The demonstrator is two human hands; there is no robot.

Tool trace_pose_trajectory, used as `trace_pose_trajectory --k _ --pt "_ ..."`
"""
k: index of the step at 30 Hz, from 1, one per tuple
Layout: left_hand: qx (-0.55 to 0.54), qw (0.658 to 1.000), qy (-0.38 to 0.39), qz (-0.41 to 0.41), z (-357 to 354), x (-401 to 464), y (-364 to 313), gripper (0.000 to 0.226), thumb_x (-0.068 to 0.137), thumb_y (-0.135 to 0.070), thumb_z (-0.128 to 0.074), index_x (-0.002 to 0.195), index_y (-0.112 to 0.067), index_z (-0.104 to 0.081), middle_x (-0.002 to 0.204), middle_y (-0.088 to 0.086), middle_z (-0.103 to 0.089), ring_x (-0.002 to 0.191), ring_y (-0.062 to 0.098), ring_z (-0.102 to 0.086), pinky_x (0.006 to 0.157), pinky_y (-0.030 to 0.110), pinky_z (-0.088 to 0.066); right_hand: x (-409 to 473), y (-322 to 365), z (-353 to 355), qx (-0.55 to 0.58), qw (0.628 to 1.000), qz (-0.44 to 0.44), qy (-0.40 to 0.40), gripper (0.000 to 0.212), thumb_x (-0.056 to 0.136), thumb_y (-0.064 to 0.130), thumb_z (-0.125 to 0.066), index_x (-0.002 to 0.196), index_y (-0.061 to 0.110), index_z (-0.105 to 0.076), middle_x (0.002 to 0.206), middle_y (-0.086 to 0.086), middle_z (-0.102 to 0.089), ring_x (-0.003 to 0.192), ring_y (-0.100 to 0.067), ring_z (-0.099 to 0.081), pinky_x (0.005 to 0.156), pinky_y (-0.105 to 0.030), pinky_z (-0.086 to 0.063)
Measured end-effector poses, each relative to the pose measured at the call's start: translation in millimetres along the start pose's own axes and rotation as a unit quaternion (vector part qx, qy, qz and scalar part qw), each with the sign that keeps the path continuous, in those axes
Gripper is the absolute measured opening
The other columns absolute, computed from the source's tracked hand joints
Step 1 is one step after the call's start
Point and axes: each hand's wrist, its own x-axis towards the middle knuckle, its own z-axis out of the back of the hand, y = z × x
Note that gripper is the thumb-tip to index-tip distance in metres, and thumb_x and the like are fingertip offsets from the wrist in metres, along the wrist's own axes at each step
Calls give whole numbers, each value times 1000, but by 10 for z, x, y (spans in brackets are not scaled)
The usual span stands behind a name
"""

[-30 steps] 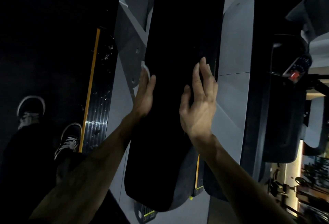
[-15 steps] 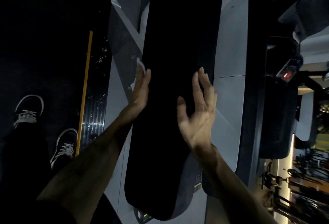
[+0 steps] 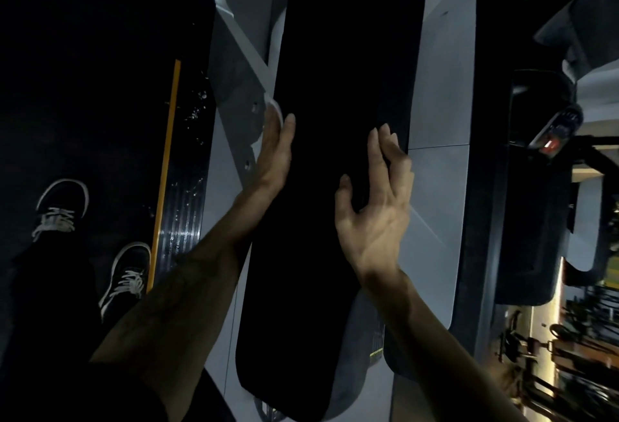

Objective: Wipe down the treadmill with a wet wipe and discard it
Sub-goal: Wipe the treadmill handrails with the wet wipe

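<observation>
Left hand presses a white wipe flat-fingered against the black treadmill panel's left edge, right hand open mid-frame, sneakers lower left.

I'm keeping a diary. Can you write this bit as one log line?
step: wiping | left hand: flat, presses wet wipe on black panel edge | right hand: open beside panel

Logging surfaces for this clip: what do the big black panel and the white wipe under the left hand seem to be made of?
Black panel: probably matte plastic or rubbery padding; uniformly dark, without glare, rounded edges. Too dark to be sure.
Wet wipe: thin, soft white cloth-like sheet, only its edge visible beyond the left hand.
</observation>
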Motion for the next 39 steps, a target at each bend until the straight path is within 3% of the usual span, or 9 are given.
trace_pose_trajectory --k 4,9,15,19,22,25,31,35,39 --pt "6 1000 8 16 3 -267 122 77 105 -65 -30 166 -28 0 173 -8 -1 159 12 -4 130 45 -5 -6 -10 -6 -9 1000 -3 4 61 96 12 -58 154 4 -42 158 -10 -40 153 -24 -30 118 -22 -31" --pt "83 965 63 -239 -190 -541 -144 70 112 -30 -37 164 -9 6 172 1 15 159 17 11 130 47 1 -15 -25 -22 -20 1000 9 -3 59 97 10 -58 153 2 -43 158 -13 -40 152 -27 -31 117 -36 -40" --pt "41 997 12 -63 -72 46 -214 70 109 -51 -30 166 -25 3 174 -6 5 159 9 2 131 44 -4 -28 -33 -23 -24 1000 13 -4 59 97 8 -60 154 3 -42 159 -13 -39 152 -27 -31 115 -43 -43" --pt "30 999 20 -3 -62 -180 -87 68 111 -46 -30 165 -26 5 173 -8 8 158 7 3 130 41 0 -17 -46 -27 -30 999 10 -4 59 98 10 -59 154 5 -42 159 -12 -39 151 -26 -32 115 -33 -39" --pt "56 993 31 -101 -89 -495 16 72 110 -49 -34 165 -22 3 173 -4 9 159 9 7 130 49 -3 -25 -51 -35 -30 999 18 -9 58 99 10 -59 154 4 -43 159 -13 -39 151 -27 -33 115 -37 -42" --pt "116 948 74 -285 -206 -602 -77 67 111 -19 -39 161 3 0 172 14 10 160 28 9 128 59 -1 -27 -55 -39 -34 999 20 -19 57 98 9 -61 153 3 -45 158 -13 -41 150 -27 -34 115 -35 -42" --pt "76 991 -2 -109 -150 -75 -261 72 109 -49 -30 166 -22 4 173 -5 8 158 7 5 130 47 -5 -23 -28 -37 -44 999 14 -13 56 100 10 -60 154 3 -43 159 -14 -39 150 -27 -33 118 -13 -24" --pt "51 997 15 -63 -138 -271 -152 69 112 -44 -33 165 -24 5 173 -7 9 158 6 4 130 44 -4 -17 -33 -33 -45 999 16 -11 56 101 12 -59 154 4 -43 159 -13 -39 150 -27 -34 116 -8 -21" --pt "84 969 37 -230 -215 -670 -23 68 111 -20 -39 163 0 1 173 11 9 160 27 7 127 60 -5 -24 -28 -38 -44 999 15 -12 54 103 13 -58 154 4 -43 160 -12 -39 150 -26 -33 114 -15 -29"
